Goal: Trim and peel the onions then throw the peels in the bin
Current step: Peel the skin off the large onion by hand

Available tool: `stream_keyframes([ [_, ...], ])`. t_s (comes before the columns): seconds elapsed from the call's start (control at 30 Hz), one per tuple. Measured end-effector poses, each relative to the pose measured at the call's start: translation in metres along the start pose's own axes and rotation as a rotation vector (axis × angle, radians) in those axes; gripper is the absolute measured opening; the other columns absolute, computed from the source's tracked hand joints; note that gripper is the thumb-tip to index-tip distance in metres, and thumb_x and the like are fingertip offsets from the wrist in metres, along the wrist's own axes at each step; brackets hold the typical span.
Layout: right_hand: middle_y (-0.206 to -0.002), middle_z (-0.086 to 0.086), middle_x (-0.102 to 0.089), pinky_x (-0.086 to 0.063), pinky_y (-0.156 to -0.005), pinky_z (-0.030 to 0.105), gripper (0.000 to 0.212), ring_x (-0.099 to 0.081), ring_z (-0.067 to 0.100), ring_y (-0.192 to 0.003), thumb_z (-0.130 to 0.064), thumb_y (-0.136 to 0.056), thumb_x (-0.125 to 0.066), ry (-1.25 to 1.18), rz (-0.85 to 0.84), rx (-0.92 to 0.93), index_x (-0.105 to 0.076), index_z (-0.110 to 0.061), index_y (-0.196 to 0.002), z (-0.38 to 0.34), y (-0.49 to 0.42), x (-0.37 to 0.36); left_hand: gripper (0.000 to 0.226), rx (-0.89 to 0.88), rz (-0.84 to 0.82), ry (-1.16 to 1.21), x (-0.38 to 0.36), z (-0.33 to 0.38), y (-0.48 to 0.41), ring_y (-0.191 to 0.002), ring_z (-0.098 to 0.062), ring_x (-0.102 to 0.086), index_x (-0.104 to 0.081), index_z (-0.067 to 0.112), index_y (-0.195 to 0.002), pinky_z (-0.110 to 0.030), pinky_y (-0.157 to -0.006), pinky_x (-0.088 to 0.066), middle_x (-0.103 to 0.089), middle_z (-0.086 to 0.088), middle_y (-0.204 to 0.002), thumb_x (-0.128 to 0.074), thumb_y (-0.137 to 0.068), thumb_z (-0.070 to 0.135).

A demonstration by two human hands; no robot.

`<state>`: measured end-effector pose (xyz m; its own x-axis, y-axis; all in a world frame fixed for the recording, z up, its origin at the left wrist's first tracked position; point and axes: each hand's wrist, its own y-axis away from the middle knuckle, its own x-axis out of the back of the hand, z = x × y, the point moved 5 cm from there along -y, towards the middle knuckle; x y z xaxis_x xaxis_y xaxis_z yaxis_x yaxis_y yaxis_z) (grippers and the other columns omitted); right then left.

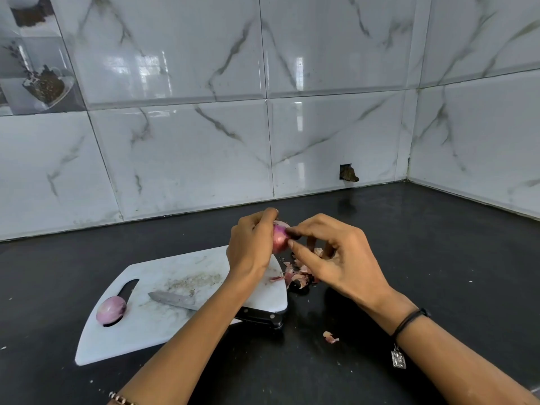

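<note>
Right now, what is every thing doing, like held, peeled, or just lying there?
Held onion: up over the counter, being peeled.
Left hand: grips the held onion.
Right hand: pinches its skin.
Second onion: looks peeled, resting on the handle slot of the cutting board.
Knife: lying flat on the cutting board, untouched.
Peels: piled on the counter, not binned.

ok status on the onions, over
Left hand grips onion, right hand pinching its skin. Second onion on the cutting board, looks peeled. Peels piled on the counter, no bin in view. Knife idle on the board.
</note>
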<state>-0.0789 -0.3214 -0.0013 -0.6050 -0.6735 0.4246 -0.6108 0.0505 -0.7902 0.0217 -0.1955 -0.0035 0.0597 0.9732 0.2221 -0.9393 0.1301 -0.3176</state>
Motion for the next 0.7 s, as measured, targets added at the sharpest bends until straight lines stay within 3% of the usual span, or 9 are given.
stream_keyframes([
  [0.17,-0.094,-0.014,-0.07,-0.047,-0.068,0.013,0.018,-0.067,0.006,-0.081,-0.019,-0.089,-0.079,0.064,-0.021,0.026,-0.08,-0.016,-0.106,0.003,0.001,0.002,0.041,-0.058,0.054,-0.21,0.002,0.0,-0.001,-0.081,-0.014,-0.064,-0.075,0.027,-0.076,-0.028,-0.068,-0.041,-0.072,0.006,-0.079,-0.047,-0.092,0.052],
  [0.33,-0.086,-0.011,-0.065,-0.049,-0.061,0.025,0.011,-0.062,0.013,-0.071,-0.029,-0.088,-0.075,0.072,-0.072,-0.002,-0.076,-0.022,-0.095,0.004,0.002,0.001,0.039,-0.156,0.07,-0.339,0.0,0.001,0.0,-0.076,-0.013,-0.06,-0.073,0.024,-0.077,-0.03,-0.066,-0.039,-0.068,0.006,-0.074,-0.047,-0.099,0.043],
  [0.47,-0.085,-0.015,-0.056,-0.048,-0.062,0.03,0.02,-0.056,0.011,-0.071,-0.045,-0.081,-0.063,0.179,-0.096,-0.006,-0.065,-0.027,-0.09,0.005,0.004,-0.002,0.041,-0.172,0.049,-0.367,-0.004,0.001,0.003,-0.076,-0.015,-0.062,-0.072,0.023,-0.075,-0.032,-0.069,-0.045,-0.07,0.004,-0.074,-0.045,-0.097,0.044],
  [0.6,-0.086,-0.015,-0.051,-0.045,-0.054,0.029,0.028,-0.046,0.005,-0.069,-0.051,-0.078,-0.056,0.36,-0.079,0.048,-0.059,-0.026,-0.091,0.002,0.004,-0.005,0.045,-0.112,0.033,-0.313,-0.004,0.004,0.006,-0.074,-0.016,-0.061,-0.071,0.019,-0.072,-0.033,-0.068,-0.045,-0.069,0.001,-0.071,-0.046,-0.098,0.045],
  [0.7,-0.084,-0.013,-0.053,-0.045,-0.046,0.034,0.029,-0.046,0.005,-0.066,-0.049,-0.079,-0.056,0.428,-0.079,0.11,-0.058,-0.022,-0.088,-0.005,0.004,-0.011,0.057,0.01,0.021,-0.19,-0.004,0.0,0.004,-0.077,-0.024,-0.065,-0.073,0.009,-0.076,-0.041,-0.077,-0.053,-0.071,-0.007,-0.075,-0.042,-0.091,0.054],
])
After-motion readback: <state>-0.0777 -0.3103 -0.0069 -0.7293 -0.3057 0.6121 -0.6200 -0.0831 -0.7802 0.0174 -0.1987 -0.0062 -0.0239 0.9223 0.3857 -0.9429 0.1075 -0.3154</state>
